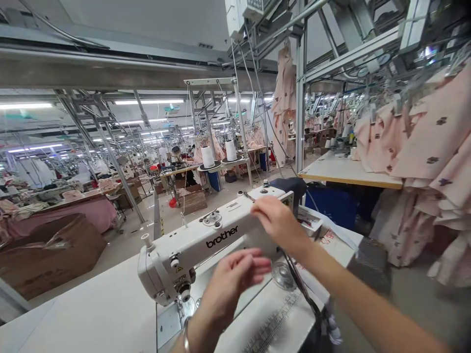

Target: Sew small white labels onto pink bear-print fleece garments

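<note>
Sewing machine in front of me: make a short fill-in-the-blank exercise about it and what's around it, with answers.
The sewing machine bears the word ____.
The large thread cones just behind it are ____ in color.
The higher hand in view is the ____ one.
The bangle is worn on the person's ____ side.

Answers: brother; white; right; left

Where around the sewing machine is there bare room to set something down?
Largest: the white tabletop left of the machine head. Smaller: the ruler-marked surface between the left forearm and the dark cords. Crowded: farther back, where those cords, the clear round dish and the small white tray cluster near the right hand.
</note>
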`<state>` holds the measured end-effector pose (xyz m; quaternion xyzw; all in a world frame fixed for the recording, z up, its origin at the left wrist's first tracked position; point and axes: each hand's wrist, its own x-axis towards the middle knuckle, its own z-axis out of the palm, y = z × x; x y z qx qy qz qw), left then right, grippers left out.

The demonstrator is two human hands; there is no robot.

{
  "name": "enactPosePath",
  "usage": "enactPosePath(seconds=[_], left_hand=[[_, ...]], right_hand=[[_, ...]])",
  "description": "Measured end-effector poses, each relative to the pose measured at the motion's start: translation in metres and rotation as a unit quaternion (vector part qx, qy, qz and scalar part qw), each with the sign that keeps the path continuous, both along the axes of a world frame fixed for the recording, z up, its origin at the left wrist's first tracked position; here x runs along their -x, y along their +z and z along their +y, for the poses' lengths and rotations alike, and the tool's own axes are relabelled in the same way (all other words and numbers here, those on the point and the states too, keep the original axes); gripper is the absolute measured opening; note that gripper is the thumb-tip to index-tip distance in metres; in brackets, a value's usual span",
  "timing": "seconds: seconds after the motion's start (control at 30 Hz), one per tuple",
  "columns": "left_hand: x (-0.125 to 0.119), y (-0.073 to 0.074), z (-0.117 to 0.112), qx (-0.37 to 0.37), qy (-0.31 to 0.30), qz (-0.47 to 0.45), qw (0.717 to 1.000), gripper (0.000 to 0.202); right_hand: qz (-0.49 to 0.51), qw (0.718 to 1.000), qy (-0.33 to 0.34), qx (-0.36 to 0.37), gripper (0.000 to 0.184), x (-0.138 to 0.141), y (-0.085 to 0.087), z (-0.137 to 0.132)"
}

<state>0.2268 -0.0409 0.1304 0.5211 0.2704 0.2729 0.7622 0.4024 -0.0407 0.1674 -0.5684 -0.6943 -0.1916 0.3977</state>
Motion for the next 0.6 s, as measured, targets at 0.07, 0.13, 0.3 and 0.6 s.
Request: enactPosePath(seconds=[0.07, 0.13, 0.3, 0.6], left_hand=[[-0.021, 0.004, 0.016, 0.090, 0.019, -0.059, 0.994, 0.026], [-0.036, 0.002, 0.028, 0.115, 0.000, -0.080, 0.990, 0.027], [-0.041, -0.004, 0.028, 0.002, 0.013, -0.027, 1.000, 0.027], [0.087, -0.030, -0.022, -0.444, -0.075, 0.476, 0.755, 0.025]], right_hand=[[0.002, 0.999, 0.017, -0.044, 0.022, 0.021, -0.023, -0.033], [0.024, 0.993, 0.040, -0.108, 0.021, 0.035, -0.046, -0.056], [0.307, 0.949, -0.006, -0.072, 0.027, 0.031, -0.070, -0.052], [0.087, 0.976, -0.043, 0.192, 0.013, 0.047, 0.039, 0.021]])
